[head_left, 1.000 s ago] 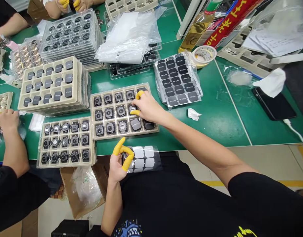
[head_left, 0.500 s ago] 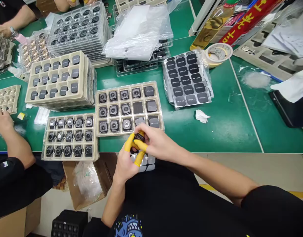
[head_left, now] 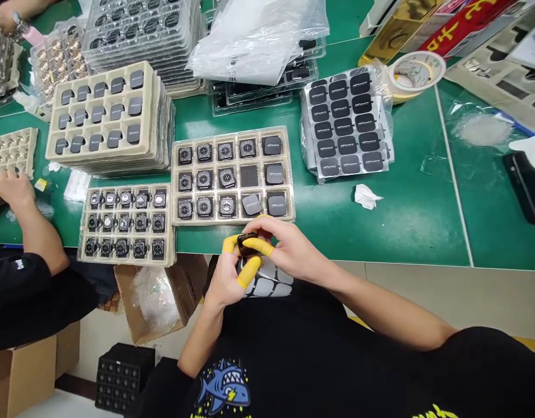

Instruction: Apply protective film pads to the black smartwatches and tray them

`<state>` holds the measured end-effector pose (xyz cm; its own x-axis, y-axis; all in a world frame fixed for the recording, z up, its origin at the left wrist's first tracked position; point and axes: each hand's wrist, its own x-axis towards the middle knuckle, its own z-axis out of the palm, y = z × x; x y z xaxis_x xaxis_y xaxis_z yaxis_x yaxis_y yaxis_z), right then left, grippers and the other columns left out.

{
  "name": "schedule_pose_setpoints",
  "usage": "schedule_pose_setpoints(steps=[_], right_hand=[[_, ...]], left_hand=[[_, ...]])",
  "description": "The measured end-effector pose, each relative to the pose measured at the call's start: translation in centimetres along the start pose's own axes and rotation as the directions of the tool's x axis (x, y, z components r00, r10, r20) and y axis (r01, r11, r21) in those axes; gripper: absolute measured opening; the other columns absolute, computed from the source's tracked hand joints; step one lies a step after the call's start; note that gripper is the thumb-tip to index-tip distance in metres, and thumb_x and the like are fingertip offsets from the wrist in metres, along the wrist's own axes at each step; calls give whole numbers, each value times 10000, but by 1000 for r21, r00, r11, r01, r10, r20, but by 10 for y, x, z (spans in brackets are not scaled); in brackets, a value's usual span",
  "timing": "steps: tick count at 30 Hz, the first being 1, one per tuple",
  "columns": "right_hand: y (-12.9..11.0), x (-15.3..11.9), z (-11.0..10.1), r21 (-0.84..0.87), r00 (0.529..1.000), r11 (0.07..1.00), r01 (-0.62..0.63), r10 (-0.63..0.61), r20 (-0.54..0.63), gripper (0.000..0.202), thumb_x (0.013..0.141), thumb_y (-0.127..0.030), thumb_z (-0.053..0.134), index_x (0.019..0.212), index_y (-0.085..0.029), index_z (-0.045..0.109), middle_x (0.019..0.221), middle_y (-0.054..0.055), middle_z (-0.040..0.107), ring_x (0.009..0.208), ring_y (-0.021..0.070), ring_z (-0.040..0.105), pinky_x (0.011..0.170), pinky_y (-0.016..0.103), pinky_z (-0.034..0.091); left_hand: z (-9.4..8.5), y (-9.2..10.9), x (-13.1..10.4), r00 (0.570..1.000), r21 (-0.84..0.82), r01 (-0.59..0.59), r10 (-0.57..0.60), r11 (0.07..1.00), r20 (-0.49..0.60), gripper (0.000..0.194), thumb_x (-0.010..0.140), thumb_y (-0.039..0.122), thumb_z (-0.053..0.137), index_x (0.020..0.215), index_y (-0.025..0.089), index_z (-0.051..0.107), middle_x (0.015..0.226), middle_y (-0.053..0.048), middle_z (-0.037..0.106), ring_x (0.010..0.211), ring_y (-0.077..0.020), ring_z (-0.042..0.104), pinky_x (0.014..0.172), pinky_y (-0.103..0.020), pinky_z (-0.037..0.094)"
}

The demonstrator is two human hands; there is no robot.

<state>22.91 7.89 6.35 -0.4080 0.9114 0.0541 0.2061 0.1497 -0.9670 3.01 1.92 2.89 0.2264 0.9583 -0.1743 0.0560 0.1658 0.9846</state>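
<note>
Both hands meet in front of my body, just off the table's front edge. My left hand point(head_left: 230, 273), with yellow finger covers, pinches a small black watch-like piece point(head_left: 245, 244). From the right, my right hand point(head_left: 285, 244) grips the same piece, its yellow-covered thumb across it. A sheet of grey rounded squares point(head_left: 271, 285) lies on my lap below the hands. Directly beyond them sits a beige tray point(head_left: 175, 197) of black watch bodies, with grey covers at its right and one compartment without a watch. Another watch tray point(head_left: 82, 232) is at its left.
Stacked trays point(head_left: 149, 116) and a plastic bag point(head_left: 259, 40) stand behind. To the right are black sticker sheets point(head_left: 343, 125), a crumpled tissue point(head_left: 367, 196), a tape roll point(head_left: 433, 72) and a phone point(head_left: 528, 191). A co-worker's hand point(head_left: 15, 188) is at left; open boxes are below.
The view has shifted, so the trays sit higher in the picture. Both hands still grip the black piece, which now shows more edge-on. More of the lap sheet is visible.
</note>
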Motion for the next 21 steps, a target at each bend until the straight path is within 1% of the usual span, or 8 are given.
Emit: schedule_pose_setpoints(steps=[2, 4, 8, 10, 13, 16, 18, 21], right_hand=[[-2, 0, 0, 54, 999, 998, -27, 28, -22, 169, 969, -139, 626, 1056, -253, 717, 963, 21, 747, 759, 174, 606, 711, 316, 520], [-4, 0, 1, 97, 999, 994, -42, 44, -22, 154, 971, -152, 640, 1053, -254, 722, 973, 19, 760, 766, 173, 626, 710, 312, 523], [-3, -3, 2, 87, 999, 996, -33, 36, -35, 140, 986, -162, 636, 1055, -262, 706, 986, 18, 762, 794, 179, 646, 708, 307, 506], [-2, -5, 2, 51, 999, 998, -30, 31, -26, 117, 992, -161, 629, 1028, -263, 675, 952, 9, 737, 775, 174, 626, 703, 303, 493], [-4, -8, -3, 1, 999, 1000, -31, 31, 39, 119, 997, -148, 605, 1019, -265, 619, 909, -10, 702, 736, 162, 604, 688, 293, 469], [-7, -12, -8, -10, 993, 1000, -24, 25, 112, 146, 992, -124, 558, 1021, -266, 577, 877, -23, 682, 712, 154, 593, 672, 288, 444], [-9, -13, -11, 12, 989, 998, -55, 53, 135, 156, 988, -116, 534, 1021, -266, 558, 872, -23, 678, 712, 155, 593, 664, 283, 447], [-8, -14, -12, 51, 984, 992, -113, 104, 143, 154, 1003, -120, 515, 1024, -270, 541, 877, -20, 682, 720, 160, 601, 661, 280, 467]], left_hand=[[-1, 0, 1, 999, -22, -42, 43, 999, 24, 669, 1026, 490, 798, 1576, 253, 499, 1096, -60, 785, 860, -185, 742, 853, -352, 651], [-3, -1, 2, 993, 1, -104, 103, 995, 52, 758, 1031, 444, 801, 1663, 282, 416, 1088, -45, 791, 879, -186, 752, 881, -361, 662], [-8, -11, 4, 986, 82, -165, 162, 983, 47, 632, 1055, 411, 774, 1618, 269, 527, 1103, -60, 804, 958, -213, 792, 899, -370, 681], [-8, -18, 5, 984, 98, -179, 177, 979, 25, 599, 1052, 416, 780, 1587, 253, 565, 1118, -71, 813, 939, -209, 801, 872, -358, 689], [-9, -29, 8, 969, 130, -246, 245, 961, 23, 576, 1019, 471, 820, 1510, 232, 636, 1067, -61, 831, 858, -189, 805, 803, -325, 694], [-11, -35, 12, 940, 156, -342, 335, 927, 71, 607, 942, 527, 895, 1431, 227, 698, 996, -37, 848, 836, -195, 828, 797, -311, 704], [-13, -37, 14, 922, 149, -387, 376, 910, 95, 682, 888, 546, 939, 1444, 236, 693, 1031, -43, 869, 874, -210, 855, 833, -313, 712], [-14, -36, 15, 923, 135, -380, 365, 915, 122, 746, 874, 561, 945, 1486, 237, 668, 1059, -56, 882, 895, -218, 872, 858, -310, 710]])
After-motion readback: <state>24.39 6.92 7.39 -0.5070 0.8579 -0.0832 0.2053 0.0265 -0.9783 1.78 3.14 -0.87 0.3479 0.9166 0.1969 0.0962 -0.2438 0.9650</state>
